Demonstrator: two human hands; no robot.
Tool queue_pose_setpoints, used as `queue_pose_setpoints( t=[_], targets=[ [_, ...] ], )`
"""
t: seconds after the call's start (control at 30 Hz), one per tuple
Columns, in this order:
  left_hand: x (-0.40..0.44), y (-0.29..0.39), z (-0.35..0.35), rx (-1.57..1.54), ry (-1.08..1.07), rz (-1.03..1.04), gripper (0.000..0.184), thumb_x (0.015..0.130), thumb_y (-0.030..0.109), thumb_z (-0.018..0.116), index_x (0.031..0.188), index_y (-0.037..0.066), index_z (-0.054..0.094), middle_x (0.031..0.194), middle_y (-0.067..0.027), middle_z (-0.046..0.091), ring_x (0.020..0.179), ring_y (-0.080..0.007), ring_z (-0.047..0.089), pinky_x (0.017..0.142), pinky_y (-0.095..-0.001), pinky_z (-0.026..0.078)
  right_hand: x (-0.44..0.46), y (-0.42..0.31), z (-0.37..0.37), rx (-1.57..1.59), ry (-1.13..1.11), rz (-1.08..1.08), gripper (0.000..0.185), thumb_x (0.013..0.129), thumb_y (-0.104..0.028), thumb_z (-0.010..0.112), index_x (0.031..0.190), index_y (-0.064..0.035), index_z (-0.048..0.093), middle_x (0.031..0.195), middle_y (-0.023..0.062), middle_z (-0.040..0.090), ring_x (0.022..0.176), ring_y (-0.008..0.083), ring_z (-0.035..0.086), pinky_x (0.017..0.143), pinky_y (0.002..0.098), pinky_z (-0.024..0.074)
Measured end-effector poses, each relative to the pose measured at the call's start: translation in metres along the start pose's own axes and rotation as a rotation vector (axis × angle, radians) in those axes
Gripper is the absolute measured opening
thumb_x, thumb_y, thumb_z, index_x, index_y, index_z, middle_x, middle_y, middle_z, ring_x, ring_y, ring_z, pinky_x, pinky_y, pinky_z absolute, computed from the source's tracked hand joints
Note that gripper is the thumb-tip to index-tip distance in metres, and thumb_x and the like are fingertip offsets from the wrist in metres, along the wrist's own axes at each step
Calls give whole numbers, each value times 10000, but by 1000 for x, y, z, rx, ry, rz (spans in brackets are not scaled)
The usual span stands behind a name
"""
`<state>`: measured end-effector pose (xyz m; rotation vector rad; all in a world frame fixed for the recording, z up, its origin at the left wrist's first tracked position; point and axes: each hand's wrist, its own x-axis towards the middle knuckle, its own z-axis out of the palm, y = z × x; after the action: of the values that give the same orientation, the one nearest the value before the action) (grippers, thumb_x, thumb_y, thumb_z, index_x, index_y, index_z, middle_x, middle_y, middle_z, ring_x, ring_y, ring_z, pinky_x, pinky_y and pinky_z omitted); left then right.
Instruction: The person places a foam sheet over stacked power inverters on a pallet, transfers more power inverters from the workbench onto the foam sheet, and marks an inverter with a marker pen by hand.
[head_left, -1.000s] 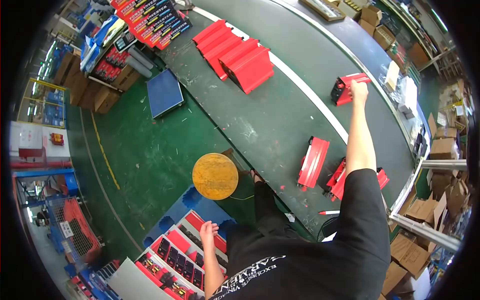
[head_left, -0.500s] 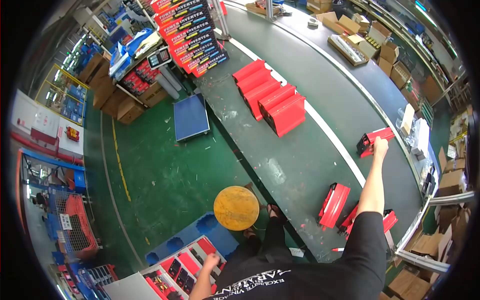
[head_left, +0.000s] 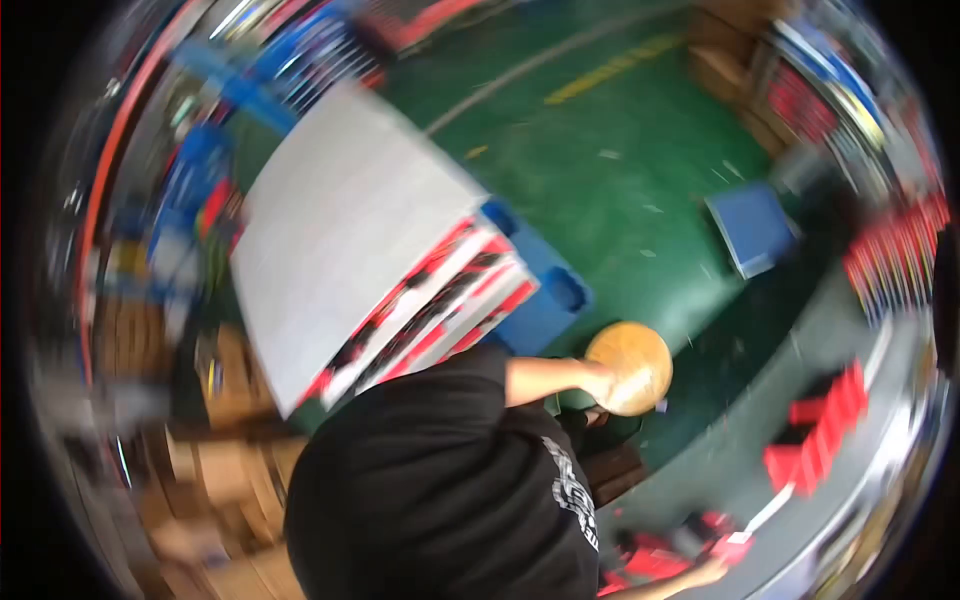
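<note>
Motion blur softens the whole view. My left hand is over the edge of the round yellow stool, its fingers too smeared to make out. At the bottom right, my right hand is closed on the end of a red metal-cased unit above the grey-green table. More red units lie beside it. Farther up the table stands a row of red housings.
A large white sheet covers layers of red and black parts on a blue pallet. A blue platform stands on the green floor. Cardboard boxes are at the lower left, and stacked red boxes at the right.
The view has swung left and turned strongly, bringing the white sheet and pallet to the middle left. My left hand now appears over the stool; my right hand still grips a red unit.
</note>
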<state>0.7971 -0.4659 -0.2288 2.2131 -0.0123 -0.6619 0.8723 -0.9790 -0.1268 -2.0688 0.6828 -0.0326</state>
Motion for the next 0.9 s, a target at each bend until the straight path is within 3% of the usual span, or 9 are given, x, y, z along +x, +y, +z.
queue_pose_setpoints(
  t=[0.23, 0.37, 0.47, 0.53, 0.6, 0.63, 0.73, 0.83, 0.9],
  targets=[
    [-35, -56, 41, -14, -104, -198, 349, 803, 230, 624, 1013, -21, 744, 989, -238, 724, 993, -376, 688, 877, -480, 533, -77, 8, 89, -317, -512, 47, 455, 895, -329, 703, 1194, 10, 655, 967, 179, 714, 822, 265, 674, 752, 408, 549],
    [-87, -62, -11, -62, -68, -540, 339, 791, 237, 622, 1034, 51, 769, 1114, -197, 723, 1064, -352, 689, 894, -455, 541, -50, 13, 54, -352, -454, 36, 525, 883, -358, 715, 1263, -6, 629, 988, 195, 711, 846, 285, 670, 797, 431, 540],
    [-69, -94, -6, -21, -98, -596, 358, 855, 299, 581, 1005, 17, 743, 1109, -238, 703, 1057, -382, 686, 873, -500, 537, -6, 21, 1, -372, -271, -28, 581, 874, -379, 724, 1315, -19, 609, 1004, 206, 708, 865, 300, 668, 831, 447, 534],
    [-46, -107, 10, -13, 54, -550, 396, 888, 350, 569, 1095, 37, 697, 1131, -258, 687, 1080, -420, 661, 889, -511, 527, 18, 29, -25, -571, -25, -249, 660, 869, -446, 719, 1346, -8, 591, 1058, 243, 707, 966, 348, 682, 912, 463, 516],
    [-20, -94, 27, -6, 137, -473, 340, 915, 337, 556, 997, 46, 712, 1049, -241, 709, 1049, -425, 666, 887, -507, 526, 10, -50, -37, -803, 51, -160, 640, 874, -480, 684, 1314, -20, 615, 1174, 282, 678, 1112, 397, 665, 956, 467, 519],
    [-6, -64, 23, -17, 145, -420, 318, 916, 320, 564, 987, 48, 713, 1037, -241, 712, 1037, -418, 672, 884, -501, 529, 15, -81, -41, -752, 30, -165, 584, 871, -409, 667, 1253, 31, 629, 1055, 286, 700, 1012, 427, 682, 883, 460, 526],
    [42, -7, 38, -34, 112, -235, 277, 913, 286, 592, 1011, 59, 717, 1036, -240, 713, 1014, -397, 687, 880, -477, 538, 47, -144, -43, -414, -21, -178, 444, 890, -283, 674, 1234, -3, 651, 833, 210, 708, 808, 312, 724, 755, 394, 541],
    [106, 95, 45, -24, 29, -77, 285, 911, 247, 579, 1067, 48, 712, 1009, -222, 718, 995, -397, 691, 874, -471, 546, 114, -148, -22, -354, -80, -328, 365, 906, -217, 652, 1209, -14, 665, 918, 196, 718, 847, 338, 709, 781, 405, 536],
    [144, 158, 48, 21, 2, 73, 283, 928, 243, 562, 1067, 47, 709, 1051, -205, 719, 1025, -380, 684, 893, -453, 540, 172, -120, 0, -272, 37, -583, 283, 900, -150, 669, 1142, -3, 669, 859, 157, 688, 766, 238, 685, 762, 337, 537]
  ],
)
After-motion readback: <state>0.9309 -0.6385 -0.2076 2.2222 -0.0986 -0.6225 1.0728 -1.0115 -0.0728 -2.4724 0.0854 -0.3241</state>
